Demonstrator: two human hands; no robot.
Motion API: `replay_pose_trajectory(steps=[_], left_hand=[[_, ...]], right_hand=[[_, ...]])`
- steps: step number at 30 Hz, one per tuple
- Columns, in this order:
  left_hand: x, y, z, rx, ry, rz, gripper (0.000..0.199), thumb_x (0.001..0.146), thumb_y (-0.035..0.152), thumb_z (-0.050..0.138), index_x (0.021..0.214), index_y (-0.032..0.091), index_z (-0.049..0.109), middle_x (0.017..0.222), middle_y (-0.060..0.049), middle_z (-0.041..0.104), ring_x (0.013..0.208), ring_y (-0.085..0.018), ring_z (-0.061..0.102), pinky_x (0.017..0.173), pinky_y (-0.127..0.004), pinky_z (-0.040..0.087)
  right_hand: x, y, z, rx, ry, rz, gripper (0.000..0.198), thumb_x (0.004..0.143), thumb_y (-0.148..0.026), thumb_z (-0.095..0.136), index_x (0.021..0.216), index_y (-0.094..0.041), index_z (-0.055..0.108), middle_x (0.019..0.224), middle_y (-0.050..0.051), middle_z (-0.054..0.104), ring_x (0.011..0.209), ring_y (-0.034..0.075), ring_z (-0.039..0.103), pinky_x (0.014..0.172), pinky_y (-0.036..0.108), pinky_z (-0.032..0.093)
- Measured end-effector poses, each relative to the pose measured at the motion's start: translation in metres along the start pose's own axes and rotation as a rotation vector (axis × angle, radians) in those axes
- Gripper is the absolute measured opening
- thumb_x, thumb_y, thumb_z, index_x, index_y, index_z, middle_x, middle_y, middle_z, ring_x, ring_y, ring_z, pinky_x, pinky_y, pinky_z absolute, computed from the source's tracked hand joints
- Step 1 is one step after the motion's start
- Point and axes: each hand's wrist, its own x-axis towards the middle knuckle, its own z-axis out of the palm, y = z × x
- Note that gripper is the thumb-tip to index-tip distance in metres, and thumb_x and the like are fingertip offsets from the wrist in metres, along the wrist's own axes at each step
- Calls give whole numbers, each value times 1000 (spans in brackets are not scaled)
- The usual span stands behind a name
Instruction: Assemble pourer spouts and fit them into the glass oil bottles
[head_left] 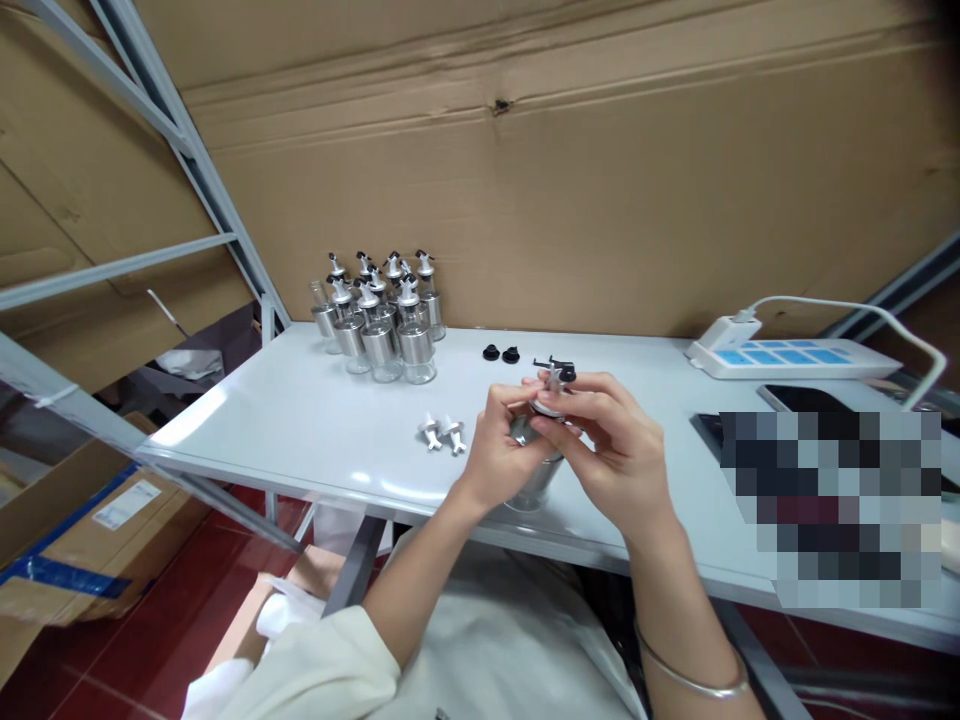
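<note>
Glass bottle [534, 487], clear, smoothly cylindrical

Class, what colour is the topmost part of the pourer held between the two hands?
The pourer's topmost part is black; see the head view.

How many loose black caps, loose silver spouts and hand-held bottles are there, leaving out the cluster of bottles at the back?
Loose black caps: 2
Loose silver spouts: 2
Hand-held bottle: 1
Total: 5

No readable text, carton label [127, 504] illegible
</note>
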Motion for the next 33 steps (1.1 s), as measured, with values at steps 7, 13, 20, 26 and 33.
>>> replay_pose_trajectory(steps=[7, 13, 20, 26, 33], left_hand=[[-1, -3, 0, 51, 26, -72, 37, 80, 32, 74, 103, 24, 47, 100, -1, 69, 92, -17, 71, 82, -32, 56], [-5, 5, -3, 73, -66, -69, 41, 85, 25, 67, 116, 26, 41, 121, -9, 62, 109, -20, 65, 93, -38, 54], [11, 52, -40, 465, -462, -108, 67, 81, 14, 60, 141, 33, 36, 142, -10, 42, 137, -28, 41, 112, -49, 40], [60, 70, -109, 561, 5, 46, 29, 88, 17, 53, 116, 27, 55, 118, -5, 60, 106, -17, 62, 90, -32, 53], [155, 33, -264, 942, 693, 25, 42, 82, 4, 40, 120, 22, 47, 109, -7, 61, 101, -15, 62, 93, -31, 51]], right_hand=[[-3, 4, 3, 22, 48, -4, 19, 81, -13, 69, 92, -28, 70, 97, 4, 68, 96, 23, 71, 75, 37, 61], [-5, 1, 5, -25, 64, -1, 20, 81, -10, 66, 94, -26, 66, 100, 5, 67, 98, 22, 70, 80, 37, 60], [-12, -1, -4, -220, -50, -6, 31, 84, -14, 63, 113, -25, 57, 120, 10, 65, 110, 24, 67, 84, 40, 61], [15, -12, 1, -271, -6, -72, 30, 85, -11, 64, 110, -26, 58, 117, 10, 65, 104, 22, 69, 75, 35, 63], [62, -18, 42, 29, 32, -127, 29, 84, -11, 64, 105, -28, 55, 121, 5, 59, 107, 19, 66, 76, 34, 63]])
